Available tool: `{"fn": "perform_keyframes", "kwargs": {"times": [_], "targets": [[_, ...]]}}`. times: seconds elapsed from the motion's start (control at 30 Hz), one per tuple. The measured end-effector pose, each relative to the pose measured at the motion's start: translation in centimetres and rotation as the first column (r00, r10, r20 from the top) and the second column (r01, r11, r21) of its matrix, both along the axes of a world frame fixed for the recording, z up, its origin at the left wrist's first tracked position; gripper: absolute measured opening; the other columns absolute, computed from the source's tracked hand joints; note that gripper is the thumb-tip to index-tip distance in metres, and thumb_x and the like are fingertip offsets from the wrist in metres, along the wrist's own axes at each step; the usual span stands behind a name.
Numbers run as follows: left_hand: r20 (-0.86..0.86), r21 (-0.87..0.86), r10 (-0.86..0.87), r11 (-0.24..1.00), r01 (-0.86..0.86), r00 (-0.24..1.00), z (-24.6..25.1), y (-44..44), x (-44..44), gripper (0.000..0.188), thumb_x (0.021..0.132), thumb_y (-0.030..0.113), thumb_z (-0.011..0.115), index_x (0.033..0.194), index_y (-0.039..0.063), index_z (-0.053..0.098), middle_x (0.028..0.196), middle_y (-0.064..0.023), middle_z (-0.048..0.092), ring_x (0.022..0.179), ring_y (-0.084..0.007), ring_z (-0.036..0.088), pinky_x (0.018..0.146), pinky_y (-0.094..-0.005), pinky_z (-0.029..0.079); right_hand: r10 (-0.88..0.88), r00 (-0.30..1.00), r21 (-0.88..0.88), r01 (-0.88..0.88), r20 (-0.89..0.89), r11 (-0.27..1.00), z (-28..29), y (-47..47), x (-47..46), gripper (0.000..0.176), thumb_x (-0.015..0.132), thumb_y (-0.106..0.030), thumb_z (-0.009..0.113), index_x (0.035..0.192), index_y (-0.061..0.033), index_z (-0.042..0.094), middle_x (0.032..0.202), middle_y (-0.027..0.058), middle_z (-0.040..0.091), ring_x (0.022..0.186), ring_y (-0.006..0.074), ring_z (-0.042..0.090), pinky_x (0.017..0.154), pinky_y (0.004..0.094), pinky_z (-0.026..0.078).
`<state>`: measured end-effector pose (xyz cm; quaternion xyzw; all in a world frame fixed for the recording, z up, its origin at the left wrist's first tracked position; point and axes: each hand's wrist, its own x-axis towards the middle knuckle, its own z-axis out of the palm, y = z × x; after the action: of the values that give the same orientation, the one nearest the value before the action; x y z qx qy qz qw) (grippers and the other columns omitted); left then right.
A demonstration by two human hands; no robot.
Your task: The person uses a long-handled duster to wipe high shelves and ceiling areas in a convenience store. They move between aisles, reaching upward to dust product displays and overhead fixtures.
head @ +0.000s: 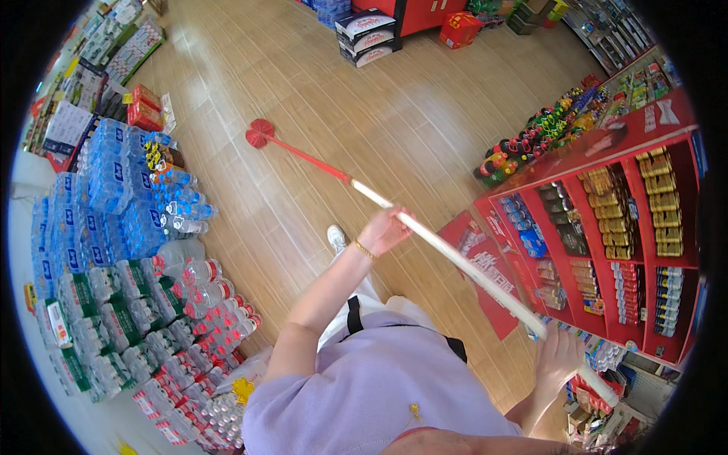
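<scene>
A long white pole (466, 264) slants across in front of my body. Its far end continues as a red shaft (313, 161), tipped by a round red brush-like head (260, 133) out over the wood-look floor. My left hand (388, 232), with a gold bracelet at the wrist, is closed around the pole near where the white part meets the red. Farther back, at my right side, my right hand (558, 357) grips the same pole close to its white butt end. Whether the red head touches the floor, I cannot tell.
Shrink-wrapped water bottles (116, 170) and more bottle packs (114, 318) are stacked at left. A red shelf unit (597, 250) with canned drinks stands close at right, behind several soda bottles (506, 162). Stacked cartons (367, 37) sit ahead on the wood-look floor (318, 96).
</scene>
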<state>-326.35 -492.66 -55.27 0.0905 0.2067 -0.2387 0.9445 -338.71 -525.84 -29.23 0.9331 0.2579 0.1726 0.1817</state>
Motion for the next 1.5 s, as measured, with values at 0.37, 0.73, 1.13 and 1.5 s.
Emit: {"fn": "perform_keyframes", "kwargs": {"times": [0.37, 0.73, 1.13, 1.5], "targets": [[0.050, 0.244, 0.126, 0.960, -0.134, 0.991, 7.2, 19.3, 15.0, 0.017, 0.095, 0.021, 0.040, 0.088, 0.008, 0.049, 0.084, -0.0030, 0.058, 0.084, -0.0164, 0.056, 0.079, -0.0319, 0.046, 0.221, 0.891, -0.174, -0.164, 0.396, 0.971, 4.8, 19.7, 16.0, 0.013, 0.083, -0.019, 0.061, 0.091, -0.0087, 0.063, 0.077, 0.0042, 0.063, 0.057, 0.0188, 0.058, 0.057, 0.0296, 0.044], [0.401, 0.094, 0.539, 0.780, -0.619, 0.741, 17.2, 47.9, 40.5, 0.029, 0.077, 0.004, 0.056, 0.103, -0.005, 0.051, 0.099, -0.0216, 0.053, 0.088, -0.0337, 0.053, 0.082, -0.0471, 0.048, 0.062, 0.936, 0.167, -0.126, 0.346, 0.978, -0.8, 28.2, 33.1, 0.026, 0.077, -0.006, 0.066, 0.103, -0.0064, 0.062, 0.110, 0.0133, 0.054, 0.098, 0.0296, 0.053, 0.080, 0.0364, 0.047], [0.569, 0.733, 0.403, 0.146, -0.664, 0.717, 26.5, 76.2, 39.7, 0.033, 0.087, 0.004, 0.046, 0.119, 0.006, 0.041, 0.116, -0.0243, 0.048, 0.109, -0.0356, 0.049, 0.090, -0.0429, 0.042, 0.108, 0.903, 0.456, 0.105, -0.417, 0.884, -11.6, 43.7, 56.4, 0.051, 0.074, -0.005, 0.062, 0.123, -0.0107, 0.048, 0.119, 0.0154, 0.047, 0.101, 0.0323, 0.052, 0.082, 0.0397, 0.045], [0.864, 0.308, 0.334, -0.943, 0.128, 0.377, 27.5, 93.3, 37.1, 0.039, 0.090, 0.030, 0.053, 0.097, -0.007, 0.063, 0.092, -0.0146, 0.065, 0.088, -0.0219, 0.062, 0.075, -0.0297, 0.052, 0.204, 0.745, 0.464, 0.158, -0.636, 0.872, -20.3, 57.3, 72.8, 0.045, 0.077, -0.010, 0.059, 0.121, -0.0101, 0.048, 0.114, 0.0169, 0.050, 0.099, 0.0335, 0.053, 0.084, 0.0409, 0.044]]}}
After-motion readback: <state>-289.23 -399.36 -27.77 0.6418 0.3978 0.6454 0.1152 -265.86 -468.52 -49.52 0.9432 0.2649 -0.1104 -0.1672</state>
